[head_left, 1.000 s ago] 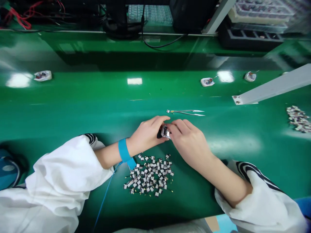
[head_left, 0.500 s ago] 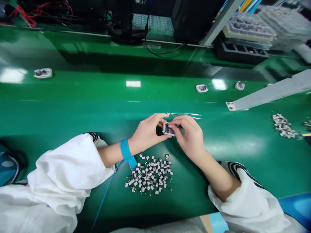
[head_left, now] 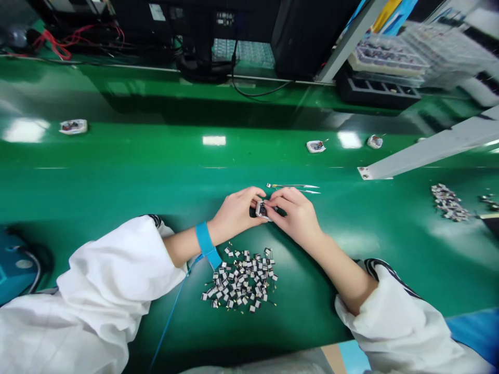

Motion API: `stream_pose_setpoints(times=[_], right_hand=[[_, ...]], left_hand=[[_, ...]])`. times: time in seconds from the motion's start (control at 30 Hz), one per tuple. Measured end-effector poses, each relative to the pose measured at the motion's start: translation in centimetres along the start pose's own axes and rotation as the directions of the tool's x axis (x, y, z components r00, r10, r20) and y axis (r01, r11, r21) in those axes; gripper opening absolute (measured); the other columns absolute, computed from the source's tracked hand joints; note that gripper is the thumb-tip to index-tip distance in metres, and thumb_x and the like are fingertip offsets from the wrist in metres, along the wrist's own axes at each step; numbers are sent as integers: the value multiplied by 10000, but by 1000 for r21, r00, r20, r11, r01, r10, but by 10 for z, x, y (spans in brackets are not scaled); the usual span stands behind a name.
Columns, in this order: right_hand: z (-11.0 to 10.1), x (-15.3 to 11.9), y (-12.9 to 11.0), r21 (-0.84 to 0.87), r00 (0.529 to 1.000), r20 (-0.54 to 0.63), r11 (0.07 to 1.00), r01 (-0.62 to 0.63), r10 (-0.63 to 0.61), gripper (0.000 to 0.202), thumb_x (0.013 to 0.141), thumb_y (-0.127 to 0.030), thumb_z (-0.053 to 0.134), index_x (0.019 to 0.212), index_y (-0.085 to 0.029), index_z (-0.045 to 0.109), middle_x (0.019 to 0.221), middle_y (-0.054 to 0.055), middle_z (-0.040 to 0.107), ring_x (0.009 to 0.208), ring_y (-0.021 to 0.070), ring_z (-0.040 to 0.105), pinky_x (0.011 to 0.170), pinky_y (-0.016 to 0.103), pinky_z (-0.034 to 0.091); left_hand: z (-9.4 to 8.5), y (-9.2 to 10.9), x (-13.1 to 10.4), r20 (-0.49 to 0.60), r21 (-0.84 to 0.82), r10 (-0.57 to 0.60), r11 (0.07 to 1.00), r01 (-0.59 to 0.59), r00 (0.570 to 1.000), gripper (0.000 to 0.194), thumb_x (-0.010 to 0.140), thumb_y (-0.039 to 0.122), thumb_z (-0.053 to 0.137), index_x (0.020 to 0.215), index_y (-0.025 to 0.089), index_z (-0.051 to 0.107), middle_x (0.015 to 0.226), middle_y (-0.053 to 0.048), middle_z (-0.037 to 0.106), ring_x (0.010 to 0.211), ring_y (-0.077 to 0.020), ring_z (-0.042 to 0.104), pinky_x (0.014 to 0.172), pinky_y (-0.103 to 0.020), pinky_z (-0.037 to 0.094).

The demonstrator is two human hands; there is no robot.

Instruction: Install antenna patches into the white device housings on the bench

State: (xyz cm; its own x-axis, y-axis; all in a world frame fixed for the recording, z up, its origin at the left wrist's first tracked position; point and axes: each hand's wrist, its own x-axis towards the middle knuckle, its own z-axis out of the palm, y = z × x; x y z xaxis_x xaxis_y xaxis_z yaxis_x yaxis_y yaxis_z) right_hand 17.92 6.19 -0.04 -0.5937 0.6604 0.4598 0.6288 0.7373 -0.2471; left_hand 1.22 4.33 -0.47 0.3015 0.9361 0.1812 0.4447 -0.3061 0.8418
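My left hand (head_left: 239, 209) wears a blue wrist strap (head_left: 206, 244) and grips a small white plastic housing (head_left: 260, 210) with dark electronics inside. The fingers of my right hand (head_left: 293, 212) are pinched together at the housing's right side and cover part of it. Whatever sits between those fingertips is hidden. Just beyond both hands lies a pair of tweezers (head_left: 296, 186), its pale tips pointing right. On the near side of my hands, a heap of small silver-and-black parts with short leads (head_left: 241, 280) is spread over the green tabletop (head_left: 156, 182).
Similar white housings lie further back, one at left (head_left: 73, 126) and others at right (head_left: 315, 146). A metal bracket (head_left: 421, 146) juts in from the right, near another heap of small parts (head_left: 449, 202). Stacked clear trays (head_left: 390, 57) and a black monitor stand (head_left: 202, 65) line the back.
My right hand has come a little left and covers more of the housing. The housing has moved slightly left and looks turned. The whole view has shifted a bit.
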Motion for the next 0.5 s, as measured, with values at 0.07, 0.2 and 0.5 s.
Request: stream_pose_setpoints(times=[0.07, 0.2, 0.5], right_hand=[[0, 1, 0, -48, 1000, -10, 999, 24, -24, 118, 778, -216, 513, 727, -149, 596, 775, 38, 568, 717, 121, 483, 626, 241, 407], [0, 4, 0, -135, 995, 13, 985, 104, -103, 139, 797, -207, 480, 731, -152, 589, 779, 40, 566, 699, 115, 470, 622, 231, 397], [-9, 29, -2, -270, 919, 209, 884, 382, -334, 141, 776, -159, 482, 679, -110, 571, 674, 55, 536, 644, 147, 453, 602, 263, 378]], left_hand=[[0, 0, 0, -1, -8, -1, 1000, 1, 1000, 451, 566, 178, 722, 934, 166, 462, 862, -11, 610, 733, -125, 618, 690, -255, 517], [0, -1, 1, -5, -21, -3, 1000, 3, 1000, 459, 550, 155, 728, 929, 163, 470, 835, -4, 617, 709, -116, 619, 675, -239, 520], [-4, -3, 4, -40, -39, 34, 999, -35, 999, 469, 530, 130, 728, 941, 131, 503, 804, -13, 611, 686, -108, 609, 681, -227, 528]])
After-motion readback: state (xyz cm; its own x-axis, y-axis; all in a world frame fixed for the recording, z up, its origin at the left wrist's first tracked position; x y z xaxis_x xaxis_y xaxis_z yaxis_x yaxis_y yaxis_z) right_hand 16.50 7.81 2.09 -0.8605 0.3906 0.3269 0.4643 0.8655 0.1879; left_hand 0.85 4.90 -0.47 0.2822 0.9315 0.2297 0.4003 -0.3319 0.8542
